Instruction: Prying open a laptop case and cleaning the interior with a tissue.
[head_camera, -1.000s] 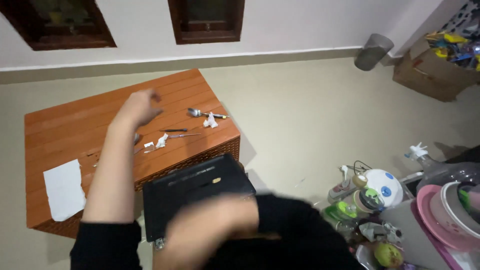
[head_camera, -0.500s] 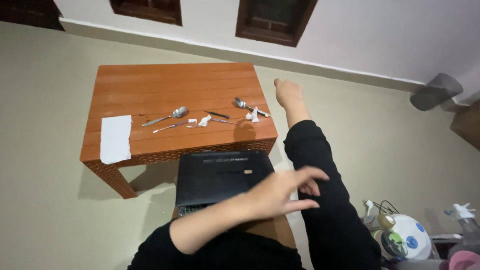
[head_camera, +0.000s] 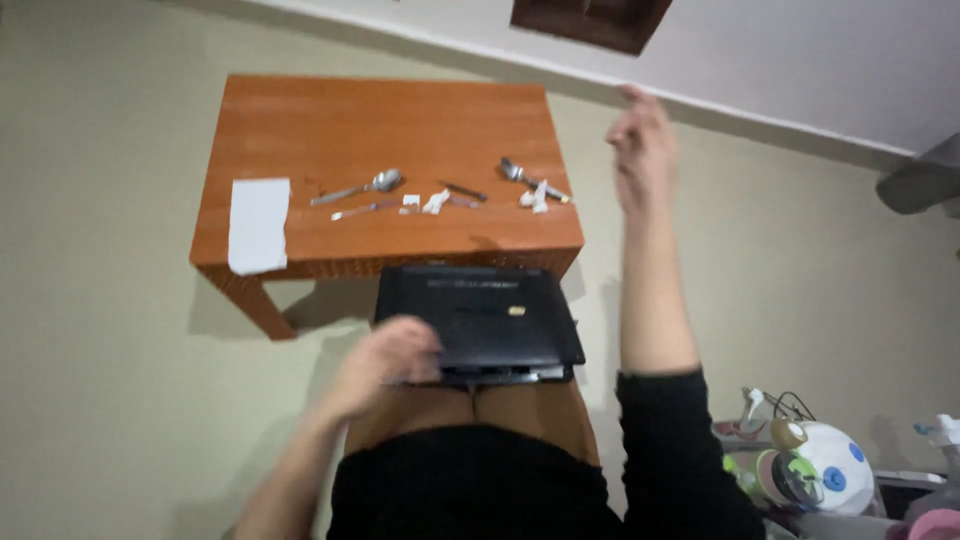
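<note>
A flat black case (head_camera: 480, 320) lies across my lap, just in front of a low orange wooden table (head_camera: 330, 120). My left hand (head_camera: 385, 360) is blurred; its curled fingers sit over the case's near left corner. My right hand (head_camera: 640, 145) is raised in the air to the right of the table, fingers loosely apart and holding nothing. On the table lie one spoon (head_camera: 360, 187), a second spoon (head_camera: 530, 180), a thin dark utensil (head_camera: 462, 190), small white scraps (head_camera: 435, 202) and a white sheet of paper (head_camera: 258, 222).
Beige floor surrounds the table, with a white wall and a dark window frame (head_camera: 590, 20) behind it. A grey bin (head_camera: 925, 180) stands at the far right. Colourful round containers and bottles (head_camera: 815, 470) crowd the floor at the lower right.
My left hand has slid from the middle of the case to its near left corner. My right arm has swung to the right and lifted higher. The view has shifted.
</note>
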